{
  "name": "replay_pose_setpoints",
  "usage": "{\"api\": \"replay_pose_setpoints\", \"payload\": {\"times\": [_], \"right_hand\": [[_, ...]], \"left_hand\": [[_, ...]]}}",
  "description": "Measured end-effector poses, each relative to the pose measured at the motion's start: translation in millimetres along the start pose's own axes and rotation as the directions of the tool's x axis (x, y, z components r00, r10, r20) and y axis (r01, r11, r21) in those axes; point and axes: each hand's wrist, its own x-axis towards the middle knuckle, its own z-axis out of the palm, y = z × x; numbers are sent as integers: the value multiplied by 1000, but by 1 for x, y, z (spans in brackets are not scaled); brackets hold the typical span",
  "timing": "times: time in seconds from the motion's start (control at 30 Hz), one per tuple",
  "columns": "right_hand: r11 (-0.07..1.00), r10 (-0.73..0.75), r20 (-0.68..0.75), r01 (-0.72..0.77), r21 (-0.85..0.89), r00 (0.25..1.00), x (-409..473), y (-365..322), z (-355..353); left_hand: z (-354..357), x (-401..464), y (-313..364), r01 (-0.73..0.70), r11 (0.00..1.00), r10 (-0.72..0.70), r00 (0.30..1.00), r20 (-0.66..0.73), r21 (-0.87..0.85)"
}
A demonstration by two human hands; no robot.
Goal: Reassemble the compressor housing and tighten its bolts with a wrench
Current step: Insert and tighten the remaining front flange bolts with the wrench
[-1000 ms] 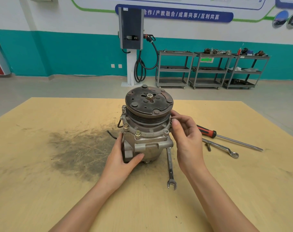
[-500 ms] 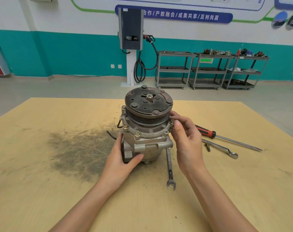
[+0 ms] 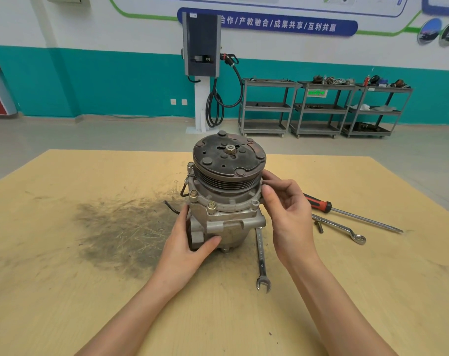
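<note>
The compressor [image 3: 226,201] stands upright on the wooden table [image 3: 64,291], its dark pulley and clutch plate on top. Bolts sit in the flange of its grey housing, one at the front [image 3: 211,205]. My left hand [image 3: 190,250] grips the lower housing from the left, thumb across the front. My right hand [image 3: 287,214] is at the right side of the flange, its fingertips pinching something small there, apparently a bolt, which the fingers hide. An open-ended wrench [image 3: 262,260] lies on the table just right of the compressor.
A red-handled screwdriver [image 3: 346,214], a ring spanner [image 3: 341,228] and a loose bolt [image 3: 319,226] lie to the right. A dark grease stain [image 3: 120,232] covers the table left of the compressor. Metal carts [image 3: 321,109] and a charging post [image 3: 201,73] stand by the far wall.
My right hand's fingers have shifted slightly at the flange's right edge. The compressor and my left hand have stayed put.
</note>
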Motion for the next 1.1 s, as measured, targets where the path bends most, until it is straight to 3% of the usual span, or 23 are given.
{"api": "replay_pose_setpoints", "payload": {"times": [1.1], "right_hand": [[998, 13, -9, -12, 64, 1000, 0, 2, 1]], "left_hand": [[1, 0, -3, -45, 999, 45, 999, 3, -9]]}}
